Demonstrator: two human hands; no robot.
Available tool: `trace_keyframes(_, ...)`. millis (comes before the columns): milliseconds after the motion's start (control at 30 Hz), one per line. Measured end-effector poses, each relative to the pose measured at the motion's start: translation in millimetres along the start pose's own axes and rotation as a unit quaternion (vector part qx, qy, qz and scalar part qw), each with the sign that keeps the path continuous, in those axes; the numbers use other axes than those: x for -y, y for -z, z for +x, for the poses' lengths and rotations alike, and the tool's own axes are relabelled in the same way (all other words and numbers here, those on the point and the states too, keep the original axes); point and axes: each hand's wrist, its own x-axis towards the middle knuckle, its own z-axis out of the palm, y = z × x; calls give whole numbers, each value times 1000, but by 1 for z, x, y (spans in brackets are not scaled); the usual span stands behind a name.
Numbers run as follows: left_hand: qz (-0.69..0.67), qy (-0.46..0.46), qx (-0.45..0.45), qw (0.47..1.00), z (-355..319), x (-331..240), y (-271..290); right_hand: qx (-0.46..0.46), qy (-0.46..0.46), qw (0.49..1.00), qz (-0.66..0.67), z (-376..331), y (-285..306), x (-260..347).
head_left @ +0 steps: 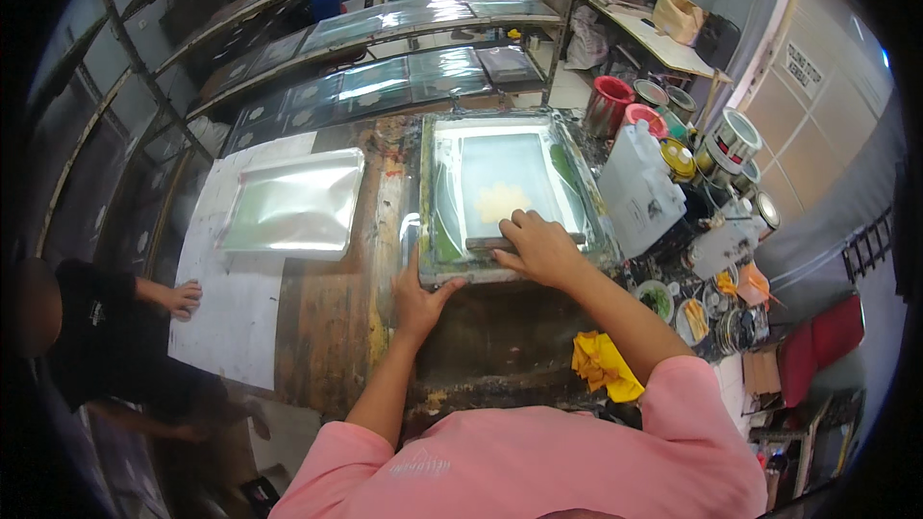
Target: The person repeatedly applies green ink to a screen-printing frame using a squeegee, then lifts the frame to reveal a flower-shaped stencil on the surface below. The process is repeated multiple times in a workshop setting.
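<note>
A screen printing frame (593, 221) lies on the dark worktable in front of me, with a pale yellow flower shape (502, 202) showing in its mesh. My right hand (538, 248) is closed over a squeegee (481, 243), which rests crosswise on the near part of the mesh, just below the flower. At the near left corner, my left hand (419, 306) grips the frame's edge, thumb along the front. Left of the frame, a shiny clear plastic sheet or pack (296, 202) rests on white paper (216, 327).
Paint cans (608, 106) and a white jerrycan (639, 187) crowd the right side, near small bowls (656, 300). A yellow cloth (606, 365) lies by my right elbow. Racks (423, 72) hold sheets at the back. Another person's hand (183, 299) touches the paper's left edge.
</note>
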Motion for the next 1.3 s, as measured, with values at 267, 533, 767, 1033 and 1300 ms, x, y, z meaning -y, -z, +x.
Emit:
trace_keyframes(267, -310, 41, -52, 948, 67, -66, 11, -252, 1, 958, -137, 41, 50, 9)
trace_keyframes(533, 245, 10, 88, 966, 23, -30, 8, -266, 6, 956, -123, 106, 105, -17)
trace_keyframes(767, 349, 27, 194, 916, -23, -8, -9, -246, -26, 963, -103, 125, 125, -17)
trace_keyframes(1033, 189, -29, 116, 975, 13, -30, -8, -251, -24, 964, -85, 133, 137, -18)
trace_keyframes(1300, 73, -55, -109, 990, 97, -33, 36, -204, -42, 971, -116, 154, 153, -25)
